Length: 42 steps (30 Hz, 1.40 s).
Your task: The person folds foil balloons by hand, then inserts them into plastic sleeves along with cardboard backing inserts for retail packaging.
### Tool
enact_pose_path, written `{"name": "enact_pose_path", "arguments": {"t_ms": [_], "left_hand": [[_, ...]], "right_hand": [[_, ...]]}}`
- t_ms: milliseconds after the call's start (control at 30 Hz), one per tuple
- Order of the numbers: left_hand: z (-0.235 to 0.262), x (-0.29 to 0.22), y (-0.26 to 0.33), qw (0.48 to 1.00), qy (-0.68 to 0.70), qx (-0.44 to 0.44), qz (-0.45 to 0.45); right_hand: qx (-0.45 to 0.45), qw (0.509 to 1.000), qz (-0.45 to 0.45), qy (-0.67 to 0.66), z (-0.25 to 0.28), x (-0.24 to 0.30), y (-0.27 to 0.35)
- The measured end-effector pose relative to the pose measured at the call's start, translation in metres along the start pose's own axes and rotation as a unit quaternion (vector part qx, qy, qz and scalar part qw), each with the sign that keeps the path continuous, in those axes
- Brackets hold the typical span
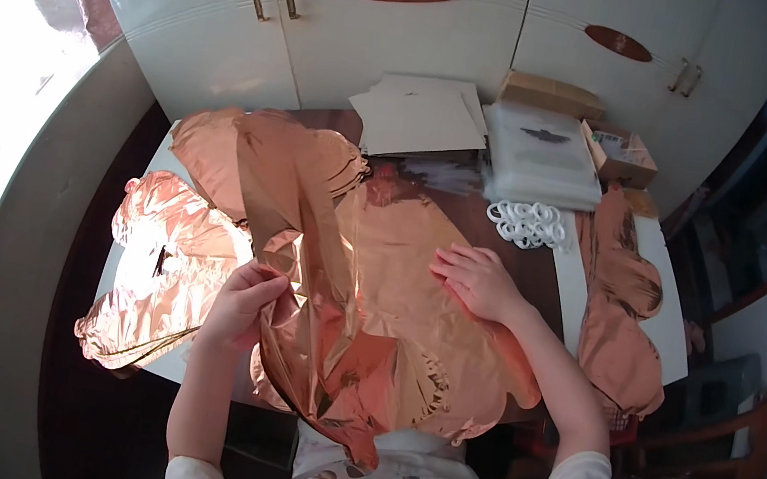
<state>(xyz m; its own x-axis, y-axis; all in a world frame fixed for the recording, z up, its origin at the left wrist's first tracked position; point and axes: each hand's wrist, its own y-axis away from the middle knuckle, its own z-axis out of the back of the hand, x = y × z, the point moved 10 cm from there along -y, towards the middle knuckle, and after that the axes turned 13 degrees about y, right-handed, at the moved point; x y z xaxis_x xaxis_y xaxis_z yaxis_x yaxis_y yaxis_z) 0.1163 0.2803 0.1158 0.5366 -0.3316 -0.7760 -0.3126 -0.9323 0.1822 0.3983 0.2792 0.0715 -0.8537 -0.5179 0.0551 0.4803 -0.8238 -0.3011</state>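
Note:
A large flat copper-coloured foil balloon (398,273) lies spread over the table in front of me, its near end hanging over the edge by my shirt. My left hand (246,303) is closed in a pinch on a folded layer of the foil, which rises in creases beside it. My right hand (478,281) rests flat on the balloon's right side, fingers stretched out and together. Left of my left hand, a shiny crumpled foil balloon (155,303) catches the window light. Another foil piece (212,145) lies beyond it.
At the right lies another foil balloon (619,299). Several white rings (528,225) sit in a pile near a stack of clear plastic bags (545,155). White cards (424,119) and a small open box (620,157) stand toward the white cabinets (395,49). A wooden chair (745,442) is at the right.

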Motion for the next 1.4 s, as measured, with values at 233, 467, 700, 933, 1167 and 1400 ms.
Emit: {"name": "enact_pose_path", "arguments": {"t_ms": [233, 467, 700, 933, 1167, 1400], "left_hand": [[-0.051, 0.042, -0.030, 0.991, 0.037, 0.105, 0.075], [0.002, 0.115, -0.066, 0.991, -0.038, -0.019, 0.127], [-0.003, 0.118, -0.051, 0.990, -0.047, -0.057, 0.117], [-0.004, 0.116, -0.064, 0.992, -0.034, -0.070, 0.098], [-0.015, 0.109, -0.051, 0.992, -0.014, -0.060, 0.114], [-0.006, 0.099, -0.032, 0.985, -0.074, -0.057, 0.146]], "right_hand": [[-0.018, 0.999, -0.025, -0.023, 0.007, -0.006, -0.001], [-0.031, 0.998, -0.050, -0.002, 0.002, -0.010, -0.003], [-0.032, 0.998, -0.058, -0.008, 0.007, -0.011, -0.004], [-0.032, 0.998, -0.045, 0.007, 0.003, -0.009, -0.004], [-0.014, 0.999, -0.049, 0.010, 0.003, -0.008, -0.005], [-0.022, 0.999, -0.049, 0.005, 0.006, -0.006, -0.004]]}}
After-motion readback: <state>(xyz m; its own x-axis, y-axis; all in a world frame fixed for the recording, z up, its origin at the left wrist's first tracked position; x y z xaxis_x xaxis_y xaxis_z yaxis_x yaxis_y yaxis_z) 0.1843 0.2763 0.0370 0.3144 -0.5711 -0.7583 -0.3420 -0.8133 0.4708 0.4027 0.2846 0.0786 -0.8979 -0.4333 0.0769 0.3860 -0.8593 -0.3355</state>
